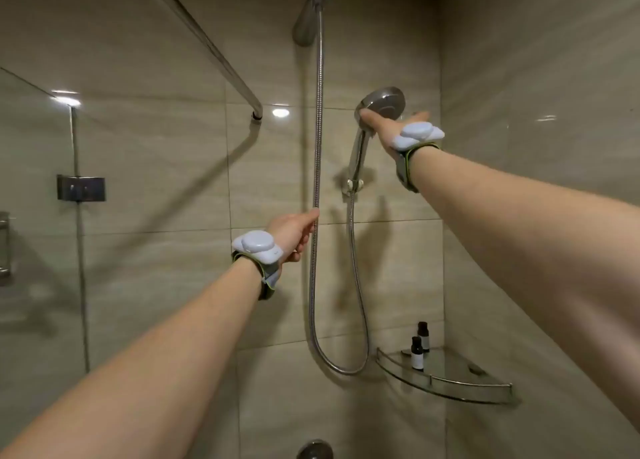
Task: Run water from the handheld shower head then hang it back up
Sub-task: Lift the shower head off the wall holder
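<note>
The handheld shower head (382, 102) sat in its wall bracket (353, 184) on the tiled back wall, its round chrome face tilted up and toward the right, its handle running down into the bracket. The right hand (391, 126) reached up to it, fingers wrapped around the neck just below the face while the thumb stuck out to the right of the head; the hand was closed on the handle. A pale sensor puck was strapped on the back of that hand, beside the handle. From the bracket the metal hose (317, 216) dropped, looped below and left of the shower head, then rose straight up the wall to a fitting high above and left of it. The left hand (294, 231) was lower and left of the shower head, its fingertips curled loosely against the rising length of hose; whether it truly pinched the hose could not be told. It wore a matching puck at the wrist. Below and right of the shower head a glass corner shelf (450, 387) carried two small dark bottles (417, 353). Far left of the shower head stood a glass panel (34, 216) with a metal hinge.
</note>
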A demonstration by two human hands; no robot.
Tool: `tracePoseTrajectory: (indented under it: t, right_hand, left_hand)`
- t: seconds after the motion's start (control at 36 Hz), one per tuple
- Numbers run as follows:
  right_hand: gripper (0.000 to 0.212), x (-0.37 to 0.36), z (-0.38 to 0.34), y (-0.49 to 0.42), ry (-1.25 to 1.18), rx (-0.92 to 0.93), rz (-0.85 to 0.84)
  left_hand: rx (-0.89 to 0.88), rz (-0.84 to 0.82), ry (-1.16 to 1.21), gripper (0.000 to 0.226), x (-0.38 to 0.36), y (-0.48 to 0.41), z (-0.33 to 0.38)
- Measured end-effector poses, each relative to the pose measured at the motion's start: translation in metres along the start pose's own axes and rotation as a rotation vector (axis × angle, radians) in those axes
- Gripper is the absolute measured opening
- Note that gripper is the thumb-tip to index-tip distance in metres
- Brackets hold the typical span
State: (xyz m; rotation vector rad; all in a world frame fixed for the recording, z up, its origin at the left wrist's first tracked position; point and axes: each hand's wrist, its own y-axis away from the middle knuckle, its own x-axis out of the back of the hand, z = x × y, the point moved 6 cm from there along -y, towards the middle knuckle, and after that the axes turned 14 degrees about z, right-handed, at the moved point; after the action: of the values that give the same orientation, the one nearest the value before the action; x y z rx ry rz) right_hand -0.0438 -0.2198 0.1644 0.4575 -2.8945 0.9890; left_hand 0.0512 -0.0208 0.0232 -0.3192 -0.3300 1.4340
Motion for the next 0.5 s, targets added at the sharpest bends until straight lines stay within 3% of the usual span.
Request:
tracePoseTrajectory:
  t: [0.06,0.22,0.5]
  right_hand:
    - [0.127,-0.001,-0.014,-0.006,-0.034,0.006,0.063]
    - [0.145,-0.036,-0.028,-0.026,-0.072,-0.052,0.044]
    - [0.132,-0.047,-0.022,-0.039,-0.112,-0.112,0.058]
  left_hand:
    - [-0.055,0.013,-0.033,0.035,0.0,-0.007,0.007]
    - [-0.095,-0.003,-0.052,0.036,-0.004,-0.015,0.021]
    - [-0.142,-0.063,-0.053,0.037,-0.012,-0.022,0.022]
